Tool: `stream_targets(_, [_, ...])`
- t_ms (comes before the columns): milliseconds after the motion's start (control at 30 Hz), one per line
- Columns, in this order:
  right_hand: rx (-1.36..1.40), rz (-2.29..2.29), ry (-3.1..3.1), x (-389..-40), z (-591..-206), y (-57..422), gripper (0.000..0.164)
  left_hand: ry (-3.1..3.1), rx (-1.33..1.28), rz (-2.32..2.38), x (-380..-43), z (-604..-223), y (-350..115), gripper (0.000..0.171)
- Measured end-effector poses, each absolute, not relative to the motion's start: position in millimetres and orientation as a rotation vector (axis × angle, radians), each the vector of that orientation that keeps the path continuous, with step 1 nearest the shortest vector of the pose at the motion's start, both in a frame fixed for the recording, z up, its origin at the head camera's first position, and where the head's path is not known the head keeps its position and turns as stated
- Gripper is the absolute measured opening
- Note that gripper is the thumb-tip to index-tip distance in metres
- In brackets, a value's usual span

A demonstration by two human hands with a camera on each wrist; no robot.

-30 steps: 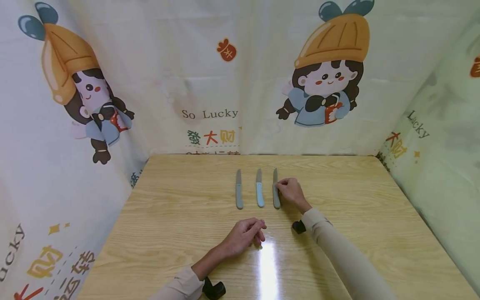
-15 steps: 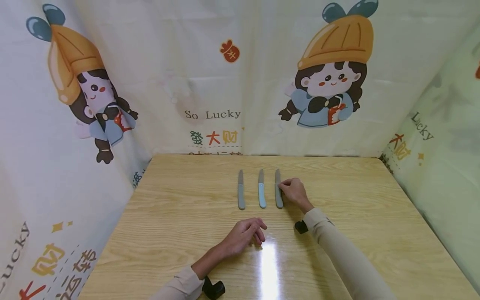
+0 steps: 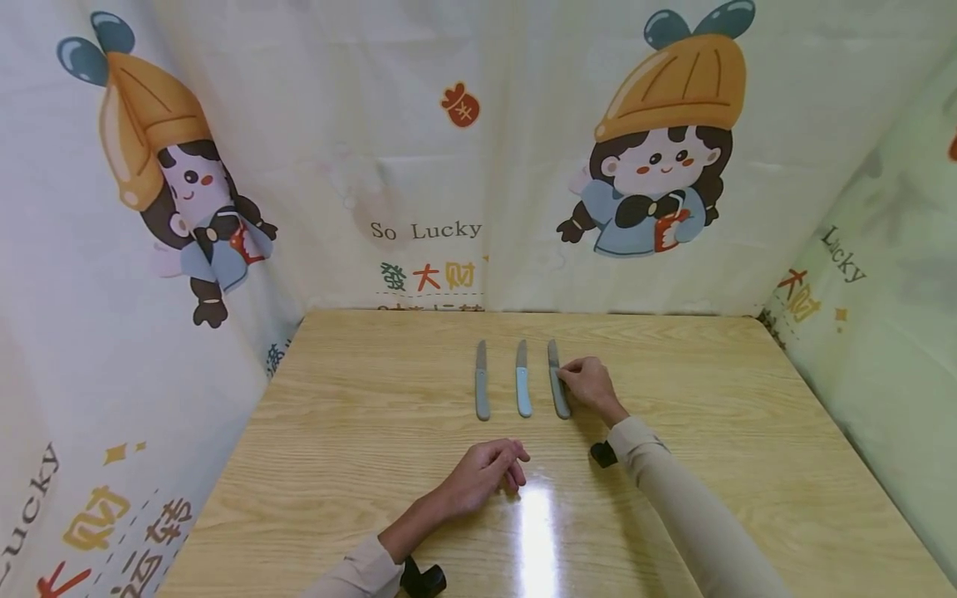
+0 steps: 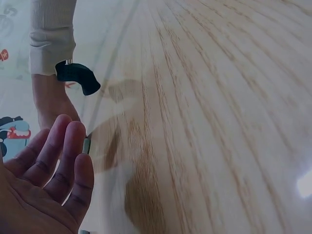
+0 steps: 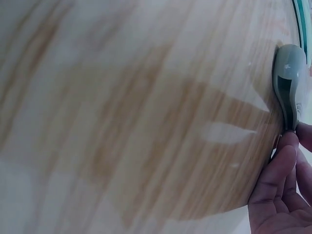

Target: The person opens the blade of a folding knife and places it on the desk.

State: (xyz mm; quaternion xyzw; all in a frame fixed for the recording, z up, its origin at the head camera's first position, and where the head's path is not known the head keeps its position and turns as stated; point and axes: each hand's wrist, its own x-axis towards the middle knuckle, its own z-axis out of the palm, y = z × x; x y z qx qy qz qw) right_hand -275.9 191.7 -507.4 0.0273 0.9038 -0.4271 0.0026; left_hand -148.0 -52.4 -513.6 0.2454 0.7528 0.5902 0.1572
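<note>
Three knives lie side by side on the wooden table, blades toward the back. At the left is a grey-handled knife (image 3: 482, 390), in the middle a light-blue-handled knife (image 3: 523, 386), and at the right a darker grey-handled knife (image 3: 559, 394). My right hand (image 3: 591, 386) pinches that right-hand knife where handle meets blade. In the right wrist view, thumb and fingers close on the grey knife (image 5: 288, 73), its handle end toward the top. My left hand (image 3: 482, 475) holds nothing and rests low over the table, nearer to me than the knives; its fingers are loosely bent in the left wrist view.
The wooden table (image 3: 359, 432) reaches back to a printed curtain (image 3: 523, 166), which also hangs along both sides. A bright light reflection (image 3: 537, 540) shows on the tabletop near the front. A black wrist mount (image 3: 603, 453) sits beneath the right sleeve.
The right-hand knife has turned slightly, its handle end swinging right and its tip leaning left. The right hand keeps its pinch. The left hand stays about where it was, and the head view shifted a little.
</note>
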Motion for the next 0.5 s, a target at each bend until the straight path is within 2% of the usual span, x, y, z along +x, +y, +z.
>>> stream_targets(333, [0.106,-1.481,2.779,-260,-505,195,0.029,2.434,0.742,1.501,-158,-498,-73,0.042])
stream_targets(500, [0.057,-1.519,2.808,-233,-490,211,0.035,3.015,0.957,1.079,-165,-485,-98,0.021])
